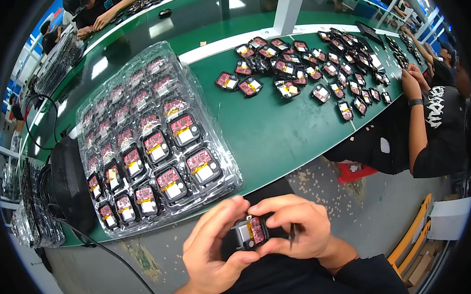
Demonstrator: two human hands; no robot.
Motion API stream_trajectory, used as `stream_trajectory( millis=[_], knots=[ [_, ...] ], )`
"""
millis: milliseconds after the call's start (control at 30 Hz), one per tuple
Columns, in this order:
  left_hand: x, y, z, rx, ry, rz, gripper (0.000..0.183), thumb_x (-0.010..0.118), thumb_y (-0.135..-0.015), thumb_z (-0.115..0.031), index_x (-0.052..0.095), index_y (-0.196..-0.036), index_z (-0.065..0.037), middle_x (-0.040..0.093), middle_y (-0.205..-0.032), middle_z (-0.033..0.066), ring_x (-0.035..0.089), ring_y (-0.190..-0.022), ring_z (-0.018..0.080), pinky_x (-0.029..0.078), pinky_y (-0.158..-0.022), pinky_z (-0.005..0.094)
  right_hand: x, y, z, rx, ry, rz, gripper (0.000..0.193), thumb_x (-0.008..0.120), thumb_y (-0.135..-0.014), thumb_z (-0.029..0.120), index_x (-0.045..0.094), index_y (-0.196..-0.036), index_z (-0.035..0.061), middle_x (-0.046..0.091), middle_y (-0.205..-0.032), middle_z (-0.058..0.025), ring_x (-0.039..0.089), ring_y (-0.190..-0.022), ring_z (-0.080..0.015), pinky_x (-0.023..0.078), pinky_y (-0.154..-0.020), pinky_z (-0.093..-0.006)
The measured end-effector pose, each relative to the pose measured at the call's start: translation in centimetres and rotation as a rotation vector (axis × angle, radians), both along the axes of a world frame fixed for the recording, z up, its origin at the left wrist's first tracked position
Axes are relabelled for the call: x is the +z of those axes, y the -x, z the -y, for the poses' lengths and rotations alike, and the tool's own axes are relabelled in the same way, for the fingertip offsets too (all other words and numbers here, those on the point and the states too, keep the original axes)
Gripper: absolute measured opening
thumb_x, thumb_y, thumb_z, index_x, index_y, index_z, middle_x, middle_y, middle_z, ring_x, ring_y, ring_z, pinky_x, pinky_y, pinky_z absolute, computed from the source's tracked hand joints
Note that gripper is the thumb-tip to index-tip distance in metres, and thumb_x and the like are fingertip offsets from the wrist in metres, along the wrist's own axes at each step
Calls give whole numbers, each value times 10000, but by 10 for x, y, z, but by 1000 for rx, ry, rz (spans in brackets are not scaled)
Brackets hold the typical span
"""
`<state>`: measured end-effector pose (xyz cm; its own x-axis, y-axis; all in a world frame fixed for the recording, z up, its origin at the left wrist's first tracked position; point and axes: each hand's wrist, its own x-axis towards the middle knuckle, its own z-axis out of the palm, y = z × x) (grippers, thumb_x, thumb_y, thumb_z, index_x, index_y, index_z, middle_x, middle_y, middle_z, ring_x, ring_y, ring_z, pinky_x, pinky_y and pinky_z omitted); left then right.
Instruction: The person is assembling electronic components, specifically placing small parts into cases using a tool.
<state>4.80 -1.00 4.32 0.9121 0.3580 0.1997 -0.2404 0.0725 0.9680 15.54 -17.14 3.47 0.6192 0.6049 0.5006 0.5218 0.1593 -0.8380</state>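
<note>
Just off the table's front edge, both hands hold a small black smartwatch case (250, 232) by its sides. Its open back shows a red circuit board, a strip of yellow tape and a grey block. My left hand (212, 246) curls round its left side, thumb at the lower edge. My right hand (299, 225) grips the right side with thumb and fingers. A thin dark pointed thing, perhaps tweezers, also shows among the right fingers; its kind is unclear. Closest to my hands on the table is a clear plastic tray (227, 174) holding similar cases in rows.
Many loose cases (284, 67) lie scattered on the green table (235, 142) to the right. A black mesh bag (73, 178) and a dark cable (112, 262) are at the left. On the right sits a co-worker (444, 121); a red stool (356, 171) stands nearby.
</note>
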Motion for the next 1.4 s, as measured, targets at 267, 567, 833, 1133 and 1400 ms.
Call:
stream_trajectory(
  millis=[267, 567, 833, 1133, 1400],
  knots=[
    [-11, 5, 11, 148, 327, -179, 845, 817, -829, -600, 583, -1292, 68, 641, -1251, 202, 698, -1111, 317, 591, -974, 445, -16, 6, 3, -6, 85, -33, 681, 946, -778, 242, 477, -1222, 28, 600, -1266, -238, 636, -672, -174, 531, -525, -277],
    [-20, 6, 9, 158, 322, -129, 831, 851, -822, -552, 580, -1306, 68, 646, -1239, 197, 701, -1109, 320, 591, -984, 465, -17, 1, -7, -231, 153, 383, 322, 885, -746, 27, 735, -1029, 9, 710, -903, -80, 650, -616, -180, 507, -505, -278],
    [-20, 7, 9, 133, 345, -139, 819, 868, -815, -526, 585, -1300, 70, 631, -1236, 194, 697, -1105, 317, 592, -982, 456, -18, 3, -6, -251, 190, 463, 279, 877, -746, 20, 749, -994, 8, 717, -864, -68, 626, -574, -163, 500, -498, -276],
    [-18, 8, 7, 155, 298, -168, 812, 861, -823, -543, 624, -1267, 95, 631, -1209, 193, 706, -1063, 309, 595, -963, 441, -12, 0, -4, -171, 195, 265, 218, 861, -754, 8, 745, -938, 5, 740, -824, -90, 725, -649, -218, 574, -550, -298],
    [-31, 15, -1, -9, 316, -27, 677, 849, -901, -228, 561, -1384, 149, 545, -1369, 219, 660, -1209, 328, 575, -997, 393, -19, 0, -3, -179, 199, 254, 183, 857, -760, 24, 758, -914, 30, 750, -821, -83, 718, -628, -202, 534, -528, -278]
  ],
)
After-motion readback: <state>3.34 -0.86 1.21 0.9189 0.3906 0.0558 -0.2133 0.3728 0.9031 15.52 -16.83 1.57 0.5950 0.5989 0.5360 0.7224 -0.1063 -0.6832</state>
